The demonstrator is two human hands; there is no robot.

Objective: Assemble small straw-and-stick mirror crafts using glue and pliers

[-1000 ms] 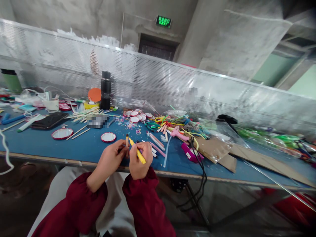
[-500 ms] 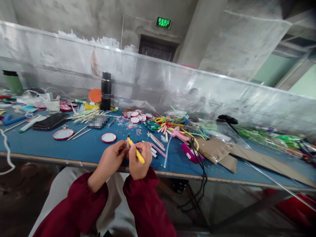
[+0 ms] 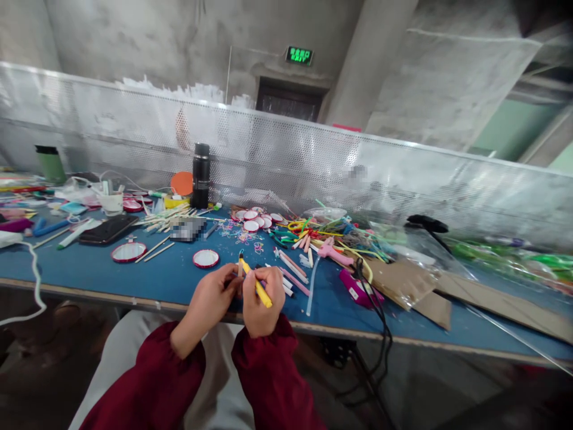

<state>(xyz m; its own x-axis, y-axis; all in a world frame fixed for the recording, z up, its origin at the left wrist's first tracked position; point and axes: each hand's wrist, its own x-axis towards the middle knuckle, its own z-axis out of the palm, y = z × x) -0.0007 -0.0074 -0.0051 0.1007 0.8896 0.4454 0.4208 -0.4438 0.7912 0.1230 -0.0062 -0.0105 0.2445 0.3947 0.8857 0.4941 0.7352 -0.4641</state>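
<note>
Close to the table's front edge, my right hand (image 3: 259,310) is closed around a slim yellow pen-shaped tool (image 3: 263,295) with a dark tip. The tool slants up and to the left; its exact kind is unclear. My left hand (image 3: 212,298) pinches a small pale strip (image 3: 240,270), upright beside the tool's tip. Fingers partly hide the strip's lower end. Just beyond my left hand lies a round white disc with a red rim (image 3: 206,258). Pink and white sticks (image 3: 293,267) lie to the right of my right hand.
A pink glue gun (image 3: 333,251), a purple box-like item (image 3: 356,286) with black cords, and cardboard (image 3: 394,278) lie rightward. A black bottle (image 3: 201,179) stands near the perforated screen (image 3: 277,149). Leftward are a phone (image 3: 108,229) and a white cup (image 3: 111,204).
The camera view has shifted, so the whole scene sits slightly lower and further right. Both hands keep the same grips, with the yellow tool still against or beside the strip.
</note>
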